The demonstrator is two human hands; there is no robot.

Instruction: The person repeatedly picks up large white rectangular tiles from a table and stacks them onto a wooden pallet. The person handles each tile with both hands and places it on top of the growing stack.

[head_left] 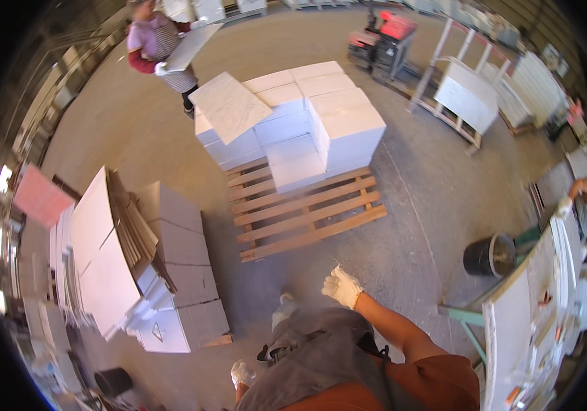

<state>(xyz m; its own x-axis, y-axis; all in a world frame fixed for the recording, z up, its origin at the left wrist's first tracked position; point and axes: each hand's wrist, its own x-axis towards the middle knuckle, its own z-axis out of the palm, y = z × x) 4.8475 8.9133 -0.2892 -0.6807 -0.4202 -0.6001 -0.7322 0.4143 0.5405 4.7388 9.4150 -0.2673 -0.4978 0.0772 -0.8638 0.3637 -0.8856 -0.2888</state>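
My right hand (342, 286), in a white work glove, is held out in front of my body with its fingers curled in, and I see nothing in it. It is nearest to the wooden pallet (307, 219), apart from it. Low beside my apron hangs my left hand (242, 373), also gloved; its fingers are too small and partly hidden to read. White cartons (348, 116) are stacked on the far part of the pallet, with bare slats towards me. A marble-look slab (230, 106) lies tilted across the cartons' left top.
Flattened cardboard and white boxes (194, 274) stand at left. Beyond the pallet a person (160, 44) holds a pale slab. A red pallet truck (384, 41) and slab rack (468, 96) are far right. A black bucket (488, 255) stands by the right workbench (512, 329).
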